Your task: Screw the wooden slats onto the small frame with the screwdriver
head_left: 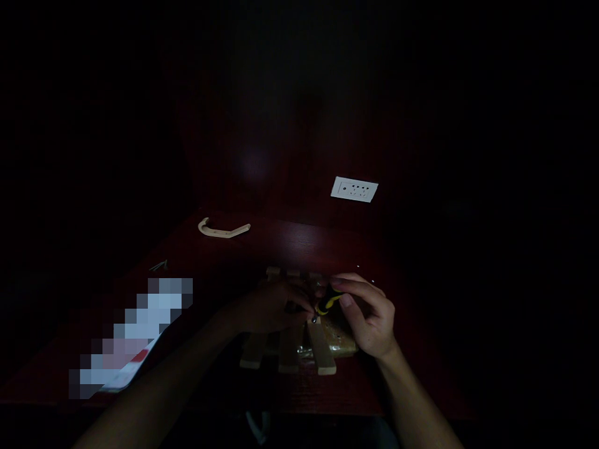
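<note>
My right hand (369, 312) is closed around a short black and yellow screwdriver (328, 300), its tip pointing down and left at a small dark metal piece on a wooden slat (322, 349). From the left, my left hand (276, 305) reaches over the slats, its thumb and finger close to that metal piece; whether it pinches anything is hidden in shadow. Two more slats, a left one (253, 352) and a middle one (289, 358), lie beside the first. Under them is a shiny, plastic-wrapped brownish block (344, 340).
A curved wooden piece (223, 232) lies at the back left of the dark red table (299, 240). Thin small pieces (160, 266) and a partly pixelated sheet (122, 377) are at the left. A white socket plate (354, 189) is on the back wall. Surroundings are very dark.
</note>
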Available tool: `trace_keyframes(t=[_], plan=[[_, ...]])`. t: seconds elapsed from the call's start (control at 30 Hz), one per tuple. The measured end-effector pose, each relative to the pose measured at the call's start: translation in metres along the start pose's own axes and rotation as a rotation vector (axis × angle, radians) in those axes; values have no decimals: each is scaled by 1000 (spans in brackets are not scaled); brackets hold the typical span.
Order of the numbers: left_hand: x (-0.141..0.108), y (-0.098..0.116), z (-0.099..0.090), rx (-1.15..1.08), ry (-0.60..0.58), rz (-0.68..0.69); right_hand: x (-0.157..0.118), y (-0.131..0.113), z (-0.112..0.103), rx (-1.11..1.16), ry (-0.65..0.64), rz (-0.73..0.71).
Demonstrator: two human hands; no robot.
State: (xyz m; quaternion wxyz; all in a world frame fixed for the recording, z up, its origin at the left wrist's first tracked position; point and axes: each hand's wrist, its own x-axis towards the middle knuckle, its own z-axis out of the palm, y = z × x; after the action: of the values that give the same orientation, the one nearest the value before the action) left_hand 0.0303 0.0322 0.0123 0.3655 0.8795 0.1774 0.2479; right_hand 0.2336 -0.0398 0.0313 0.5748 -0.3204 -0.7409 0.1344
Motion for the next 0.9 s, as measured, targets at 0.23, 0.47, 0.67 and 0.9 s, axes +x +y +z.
trace_keyframes(t=[0.23, 0.47, 0.67, 0.9], plan=[[2, 8, -3, -52, -50, 8, 1, -1, -4, -8, -38, -13], [2, 6, -2, -34, -38, 25, -1, 2, -3, 41, -8, -18], [3, 5, -3, -57, -59, 56, 0, 5, -2, 83, 23, -33], [2, 7, -2, -35, -46, -1, -2, 13, 2, 143, 112, -30]])
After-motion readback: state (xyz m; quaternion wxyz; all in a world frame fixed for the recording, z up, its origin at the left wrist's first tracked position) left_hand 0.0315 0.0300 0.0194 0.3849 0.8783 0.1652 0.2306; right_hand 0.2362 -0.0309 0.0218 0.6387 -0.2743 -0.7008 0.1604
